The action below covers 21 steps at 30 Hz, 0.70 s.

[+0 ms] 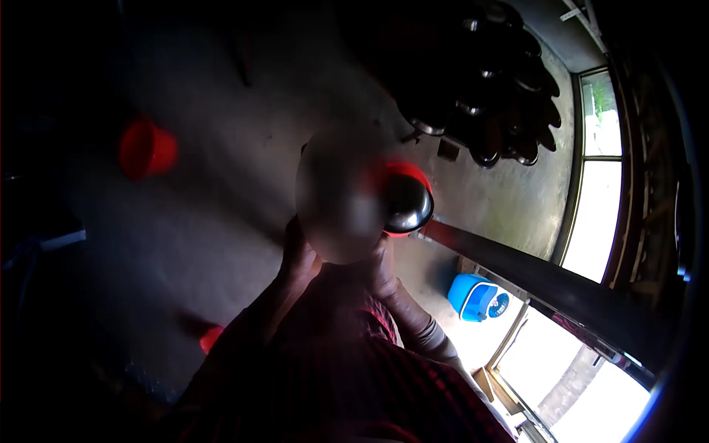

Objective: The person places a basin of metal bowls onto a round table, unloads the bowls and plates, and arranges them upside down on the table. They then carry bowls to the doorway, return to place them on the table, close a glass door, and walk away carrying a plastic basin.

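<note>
Between my hands is a large grey oval thing (343,196), too blurred for me to tell its kind. My left hand (301,251) grips its lower left side, and my right hand (381,267) holds the lower right side. The fingers of both hands are partly hidden in shadow and behind the blur. Just past its right side stands a red bucket (418,171) with a shiny black rounded vessel (408,203) in its mouth. The oval covers part of that bucket.
Several dark, shiny rounded vessels (487,111) crowd together at the upper right. A red bucket (151,150) stands on the concrete floor to the left, a red object (212,339) lower down. A blue mop bucket (474,297) stands near the bright doorway at right, beside a dark beam (517,262).
</note>
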Each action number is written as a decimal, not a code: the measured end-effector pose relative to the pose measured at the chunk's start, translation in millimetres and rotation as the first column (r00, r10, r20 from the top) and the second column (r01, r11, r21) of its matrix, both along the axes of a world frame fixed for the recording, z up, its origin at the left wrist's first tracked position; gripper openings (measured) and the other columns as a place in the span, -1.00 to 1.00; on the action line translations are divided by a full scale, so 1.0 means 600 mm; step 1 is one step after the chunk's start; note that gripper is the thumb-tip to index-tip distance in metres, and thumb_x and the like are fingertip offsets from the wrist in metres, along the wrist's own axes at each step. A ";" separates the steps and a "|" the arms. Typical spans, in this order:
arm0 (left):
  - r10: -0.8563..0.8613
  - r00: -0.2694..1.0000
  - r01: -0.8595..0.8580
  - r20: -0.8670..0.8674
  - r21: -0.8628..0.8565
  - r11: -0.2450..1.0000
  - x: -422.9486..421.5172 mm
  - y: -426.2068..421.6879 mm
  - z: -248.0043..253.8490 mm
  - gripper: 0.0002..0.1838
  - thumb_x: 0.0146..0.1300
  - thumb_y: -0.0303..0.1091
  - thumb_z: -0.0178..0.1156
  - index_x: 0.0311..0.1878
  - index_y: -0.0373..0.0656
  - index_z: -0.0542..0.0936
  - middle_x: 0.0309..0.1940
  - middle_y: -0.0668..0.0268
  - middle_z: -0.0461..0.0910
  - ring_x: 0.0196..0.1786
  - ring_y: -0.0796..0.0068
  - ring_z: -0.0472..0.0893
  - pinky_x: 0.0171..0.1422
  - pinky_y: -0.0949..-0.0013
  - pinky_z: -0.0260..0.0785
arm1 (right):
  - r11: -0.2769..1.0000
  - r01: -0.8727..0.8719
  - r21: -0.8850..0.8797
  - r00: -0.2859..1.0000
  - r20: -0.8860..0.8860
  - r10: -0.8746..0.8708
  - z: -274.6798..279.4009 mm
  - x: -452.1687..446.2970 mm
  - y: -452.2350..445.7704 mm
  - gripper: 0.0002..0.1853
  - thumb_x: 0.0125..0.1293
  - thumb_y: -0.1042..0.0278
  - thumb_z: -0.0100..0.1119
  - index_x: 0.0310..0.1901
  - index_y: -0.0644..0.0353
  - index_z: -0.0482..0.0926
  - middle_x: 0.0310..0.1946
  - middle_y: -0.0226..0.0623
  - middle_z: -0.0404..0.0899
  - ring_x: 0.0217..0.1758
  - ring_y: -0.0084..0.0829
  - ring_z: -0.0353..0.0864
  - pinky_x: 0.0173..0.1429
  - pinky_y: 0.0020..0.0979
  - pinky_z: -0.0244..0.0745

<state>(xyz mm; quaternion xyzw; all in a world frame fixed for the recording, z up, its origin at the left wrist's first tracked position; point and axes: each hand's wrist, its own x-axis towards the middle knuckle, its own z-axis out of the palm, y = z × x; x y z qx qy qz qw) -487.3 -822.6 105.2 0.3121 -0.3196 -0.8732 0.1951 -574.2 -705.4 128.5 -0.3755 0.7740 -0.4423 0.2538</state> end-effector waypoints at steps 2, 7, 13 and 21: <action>0.025 0.998 -0.029 -0.065 -0.062 0.998 0.015 -0.024 0.021 -0.68 0.24 -0.27 0.04 -0.01 -0.26 0.38 -0.24 0.34 0.47 -0.20 0.62 0.45 -0.22 0.50 0.34 | 0.998 -0.046 0.033 0.999 0.030 0.045 0.034 0.007 -0.030 -0.81 0.21 0.33 0.00 -0.31 0.32 0.44 -0.40 -0.38 0.49 -0.32 -0.60 0.41 -0.37 -0.45 0.35; 0.078 0.976 -0.103 -0.201 -0.120 0.987 0.049 -0.095 0.033 -0.59 0.23 -0.10 0.03 -0.02 -0.23 0.38 -0.24 0.37 0.46 -0.20 0.59 0.46 -0.21 0.46 0.37 | 0.991 0.123 -0.050 0.942 0.320 -0.101 0.067 0.028 -0.122 -0.79 0.19 0.31 0.04 -0.23 0.27 0.45 -0.31 -0.33 0.50 -0.26 -0.54 0.45 -0.30 -0.45 0.40; 0.195 0.975 -0.202 -0.105 -0.050 0.978 0.036 -0.164 0.087 -0.54 0.21 -0.02 0.04 0.02 -0.19 0.38 -0.17 0.37 0.46 -0.11 0.51 0.46 -0.09 0.40 0.39 | 0.980 -0.025 -0.198 0.991 -0.137 -0.002 0.067 0.010 -0.245 -0.78 0.17 0.27 0.04 -0.25 0.24 0.47 -0.33 -0.31 0.51 -0.31 -0.47 0.49 -0.34 -0.42 0.43; 0.160 0.986 -0.164 -0.046 -0.097 0.982 -0.104 -0.290 -0.009 -0.68 0.25 -0.20 -0.04 -0.07 -0.24 0.41 -0.28 0.30 0.47 -0.23 0.46 0.48 -0.15 0.44 0.38 | 0.982 -0.092 -0.167 0.893 -0.449 0.008 0.027 -0.130 -0.377 -0.78 0.13 0.23 0.05 -0.28 0.20 0.50 -0.35 -0.27 0.53 -0.37 -0.39 0.55 -0.39 -0.39 0.46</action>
